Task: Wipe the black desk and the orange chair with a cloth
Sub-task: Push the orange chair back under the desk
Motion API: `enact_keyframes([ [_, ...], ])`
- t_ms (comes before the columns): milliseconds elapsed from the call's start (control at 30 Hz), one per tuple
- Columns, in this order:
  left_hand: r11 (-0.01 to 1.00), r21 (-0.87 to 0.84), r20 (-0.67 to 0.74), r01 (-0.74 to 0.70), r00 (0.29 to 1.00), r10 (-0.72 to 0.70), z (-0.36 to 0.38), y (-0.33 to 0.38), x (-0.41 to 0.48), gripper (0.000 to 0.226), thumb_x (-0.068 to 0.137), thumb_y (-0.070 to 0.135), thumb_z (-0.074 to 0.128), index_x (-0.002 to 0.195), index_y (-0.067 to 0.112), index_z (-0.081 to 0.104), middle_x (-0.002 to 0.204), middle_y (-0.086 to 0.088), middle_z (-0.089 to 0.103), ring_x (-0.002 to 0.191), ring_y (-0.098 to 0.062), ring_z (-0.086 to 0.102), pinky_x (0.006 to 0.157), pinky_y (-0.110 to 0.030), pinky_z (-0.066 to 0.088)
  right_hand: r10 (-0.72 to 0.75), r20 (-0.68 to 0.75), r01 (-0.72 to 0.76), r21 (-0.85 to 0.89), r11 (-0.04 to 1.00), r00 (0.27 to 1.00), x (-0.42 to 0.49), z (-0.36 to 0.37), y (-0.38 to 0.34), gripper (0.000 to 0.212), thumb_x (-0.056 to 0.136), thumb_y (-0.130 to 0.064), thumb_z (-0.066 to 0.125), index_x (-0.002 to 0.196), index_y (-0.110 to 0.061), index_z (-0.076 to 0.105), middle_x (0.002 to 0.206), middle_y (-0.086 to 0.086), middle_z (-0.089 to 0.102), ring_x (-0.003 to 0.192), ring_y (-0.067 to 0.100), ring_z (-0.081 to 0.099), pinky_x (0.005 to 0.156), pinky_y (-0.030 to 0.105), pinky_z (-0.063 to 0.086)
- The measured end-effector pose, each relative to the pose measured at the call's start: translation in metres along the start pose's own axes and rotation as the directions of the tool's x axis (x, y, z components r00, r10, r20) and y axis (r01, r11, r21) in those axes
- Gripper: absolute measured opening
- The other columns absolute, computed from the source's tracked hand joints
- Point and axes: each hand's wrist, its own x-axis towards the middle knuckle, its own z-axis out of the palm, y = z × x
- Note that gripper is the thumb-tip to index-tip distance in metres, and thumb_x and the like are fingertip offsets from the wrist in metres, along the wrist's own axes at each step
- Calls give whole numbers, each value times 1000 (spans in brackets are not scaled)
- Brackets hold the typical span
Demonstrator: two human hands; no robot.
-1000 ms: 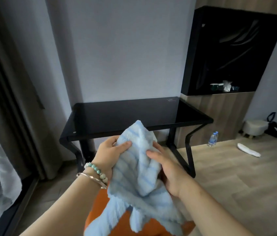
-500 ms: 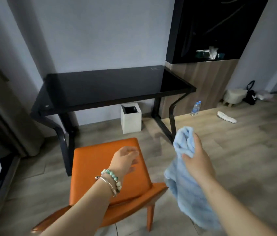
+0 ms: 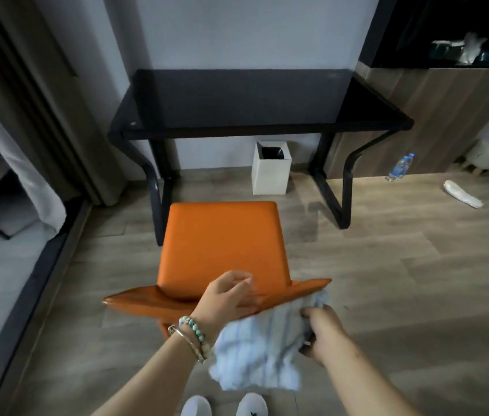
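Observation:
The orange chair (image 3: 222, 244) stands in front of me, its seat facing the black desk (image 3: 246, 100) against the far wall. My left hand (image 3: 228, 298) grips the top edge of the chair's backrest. My right hand (image 3: 324, 333) holds a light blue striped cloth (image 3: 264, 346), bunched and pressed against the right end of the backrest. The cloth hangs down below my hand.
A white waste bin (image 3: 271, 168) sits under the desk. A water bottle (image 3: 399, 167) and a white slipper (image 3: 462, 198) lie on the wood floor at right. Curtains (image 3: 42, 94) and a glass door hang at left. A wooden cabinet (image 3: 447, 100) adjoins the desk.
My view tilted down toward the chair. My left hand moved from above the seat to the backrest's top edge. My right hand brought the cloth down onto the backrest's right end.

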Motion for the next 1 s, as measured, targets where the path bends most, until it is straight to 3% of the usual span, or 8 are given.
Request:
enact_keyframes([
  [133, 1000, 25, -128, -3, 992, 7, -22, -15, -15, 14, 94, 10, 51, 85, 8, 62, 81, -9, 66, 70, -19, 68, 71, -32, 56, 0, -137, 32, 226, 974, 991, -7, 19, -1, 28, 95, -19, 44, 118, -7, 56, 103, 18, 63, 97, 35, 61, 84, 42, 50],
  [267, 982, 188, -419, 34, 907, 48, -36, -34, -26, 37, 82, 36, 60, 52, 15, 68, 71, -15, 71, 69, -28, 65, 75, -44, 54, 47, -125, -6, 308, 952, 991, -19, 32, -8, 63, 91, -57, 45, 131, -8, 50, 128, 16, 56, 114, 34, 54, 98, 41, 41],
  [367, 991, -118, -584, 61, 803, -119, -44, -41, -32, 33, 85, 37, 63, 67, 9, 61, 77, -14, 66, 71, -27, 64, 64, -35, 54, -19, -182, 44, 134, 990, 983, -31, 37, -9, 77, 84, -55, 59, 141, -8, 35, 138, 15, 45, 124, 34, 45, 104, 45, 32],
  [467, 892, -430, -545, 144, 746, -383, -58, -49, -24, 46, 82, 44, 66, 101, 5, 50, 105, -14, 54, 92, -32, 62, 78, -50, 54, 29, -103, -23, 54, 998, 994, -38, 52, -3, 81, 76, -48, 72, 138, -9, 38, 129, 15, 53, 115, 34, 53, 100, 43, 39],
  [567, 773, -609, -423, 176, 753, -504, -73, -49, -11, 76, 75, 49, 71, 133, 14, 38, 131, -15, 42, 109, -40, 54, 78, -55, 52, 109, 6, -108, 152, 982, 994, -21, 65, 16, 97, 40, -66, 76, 120, -17, 54, 106, 10, 66, 93, 33, 63, 91, 46, 48],
  [733, 699, -702, -337, 140, 798, -499, -83, -41, 11, 93, 58, 45, 83, 135, 24, 35, 134, -20, 36, 99, -42, 53, 61, -55, 53, 173, 38, -177, 180, 967, 984, 5, 72, 22, 97, 33, -66, 79, 115, -18, 58, 102, 9, 69, 90, 32, 66, 92, 46, 49],
  [800, 689, -710, -325, 142, 803, -500, -86, -40, 18, 99, 49, 41, 84, 134, 25, 34, 130, -22, 40, 101, -45, 53, 60, -56, 53, 238, 25, -237, 238, 942, 971, 13, 73, 16, 111, 14, -66, 81, 114, -22, 57, 103, 10, 69, 89, 35, 66, 90, 49, 49],
  [1000, 735, -668, -373, 115, 803, -465, -83, -44, 26, 56, 82, 10, 56, 133, 9, 33, 113, -20, 46, 93, -45, 54, 50, -50, 52, 181, -21, -165, 317, 934, 983, -8, 81, -10, 50, 70, -12, 66, 118, -12, 53, 107, 18, 64, 93, 38, 62, 89, 53, 49],
])
